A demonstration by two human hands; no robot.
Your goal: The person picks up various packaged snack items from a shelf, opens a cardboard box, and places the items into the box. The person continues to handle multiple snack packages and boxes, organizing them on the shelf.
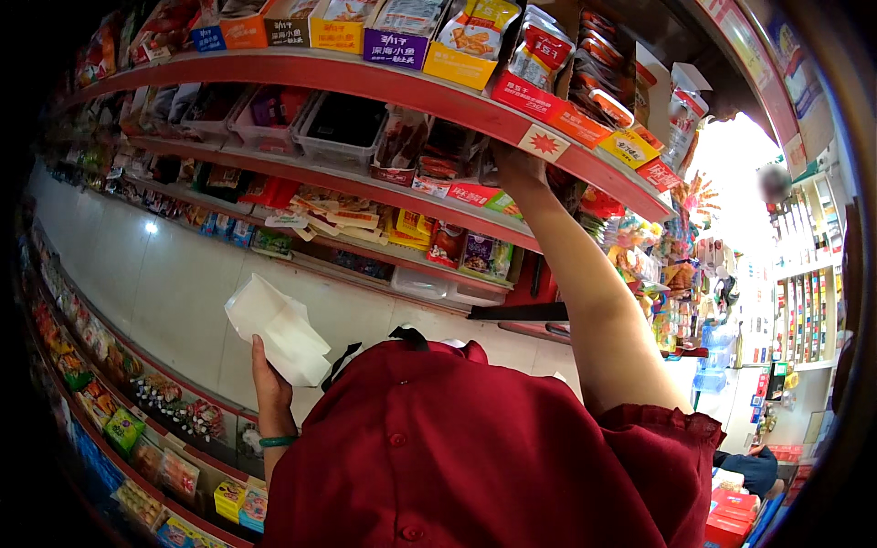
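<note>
At the lower left my left hand (271, 382), with a green bangle at its wrist, is closed on a white cardboard box (279, 329) with loose flaps. That box is held over the pale floor, apart from the shelves. My right arm stretches up and forward. My right hand (519, 172) reaches under the red edge of the upper shelf (448, 99), into the middle shelf. Its fingers are hidden in shadow there. Nearest to it are dark snack packets (446, 151) and a pink-and-green carton edge (484, 196).
Opened cartons of packets (461, 50) line the upper shelf. Clear plastic tubs (343, 128) stand along the middle shelf, left of my right hand. Bagged snacks (487, 254) fill the level below. Another low snack shelf (174, 402) curves along the left. A seated person (754, 470) is at the far right.
</note>
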